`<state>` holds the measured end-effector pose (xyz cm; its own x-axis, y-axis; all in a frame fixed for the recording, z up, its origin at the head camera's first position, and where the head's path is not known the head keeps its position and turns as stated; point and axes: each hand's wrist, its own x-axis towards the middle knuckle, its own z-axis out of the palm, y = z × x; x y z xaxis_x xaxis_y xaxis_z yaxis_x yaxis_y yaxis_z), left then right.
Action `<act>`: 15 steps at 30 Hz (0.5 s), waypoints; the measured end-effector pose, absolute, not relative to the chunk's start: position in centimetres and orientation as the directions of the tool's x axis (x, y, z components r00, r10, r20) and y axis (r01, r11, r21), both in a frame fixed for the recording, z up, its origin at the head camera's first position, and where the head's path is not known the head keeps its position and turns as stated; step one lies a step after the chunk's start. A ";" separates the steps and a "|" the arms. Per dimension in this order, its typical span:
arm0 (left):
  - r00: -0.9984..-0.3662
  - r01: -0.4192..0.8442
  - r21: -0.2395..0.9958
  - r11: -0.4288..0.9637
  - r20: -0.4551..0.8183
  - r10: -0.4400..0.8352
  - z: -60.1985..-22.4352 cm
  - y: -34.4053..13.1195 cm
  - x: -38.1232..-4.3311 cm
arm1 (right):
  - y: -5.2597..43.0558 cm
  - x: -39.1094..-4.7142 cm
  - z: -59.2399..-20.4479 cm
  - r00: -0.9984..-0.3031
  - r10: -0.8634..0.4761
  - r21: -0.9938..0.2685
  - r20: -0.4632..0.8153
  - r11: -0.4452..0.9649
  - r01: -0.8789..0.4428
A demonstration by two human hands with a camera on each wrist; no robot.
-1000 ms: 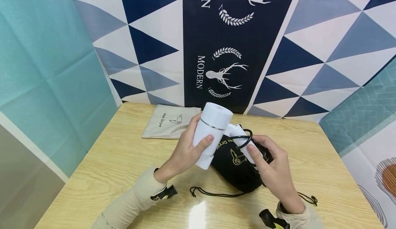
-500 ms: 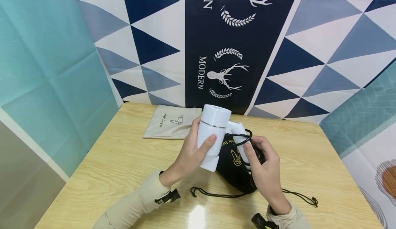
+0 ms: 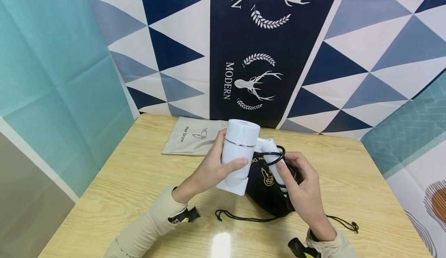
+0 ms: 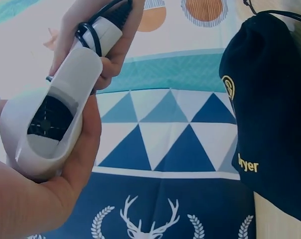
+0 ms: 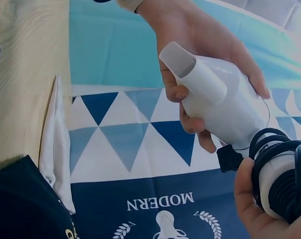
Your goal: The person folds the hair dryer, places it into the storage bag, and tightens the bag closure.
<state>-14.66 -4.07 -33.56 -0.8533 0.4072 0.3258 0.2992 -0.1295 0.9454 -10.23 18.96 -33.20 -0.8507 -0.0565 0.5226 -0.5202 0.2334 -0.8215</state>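
Note:
A white hair dryer [image 3: 238,149] is held up above the table, tilted, with a silver ring round its barrel. My left hand [image 3: 209,172] grips the barrel, the thumb lying across it near the nozzle [image 3: 233,185]. The handle [image 3: 275,165] is in my right hand [image 3: 306,192], thumb on top, with black cord [image 3: 280,155] wound round it. Looking into the nozzle [image 4: 73,79], the left wrist view shows a dark grille inside. In the right wrist view the nozzle [image 5: 203,79] points away from the handle. A black drawstring pouch [image 3: 263,200] lies beneath the handle.
At the back of the wooden table [image 3: 146,188] lies a flat beige pouch [image 3: 188,138] printed "Hair Dryer". The black pouch's drawstrings [image 3: 244,218] trail on the table. A patterned cloth [image 3: 174,49] hangs behind the table.
The dryer stands a little more upright than a second ago. Its nozzle has turned on the barrel and now shows broader. My left thumb has shifted across the barrel near it.

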 end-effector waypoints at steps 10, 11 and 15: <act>-0.883 0.291 0.942 -0.170 0.333 0.332 -34.2 -3.4 -14.6 | 18.8 -10.4 -33.1 -0.901 -0.073 -0.880 0.427 0.197 -0.433; -0.883 0.281 0.941 -0.189 0.330 0.333 -34.3 -3.3 -14.6 | 18.8 -10.4 -33.1 -0.904 -0.078 -0.884 0.420 0.187 -0.427; -0.885 0.264 0.940 -0.216 0.325 0.333 -34.3 -3.1 -14.5 | 18.8 -10.4 -33.1 -0.908 -0.080 -0.888 0.411 0.188 -0.419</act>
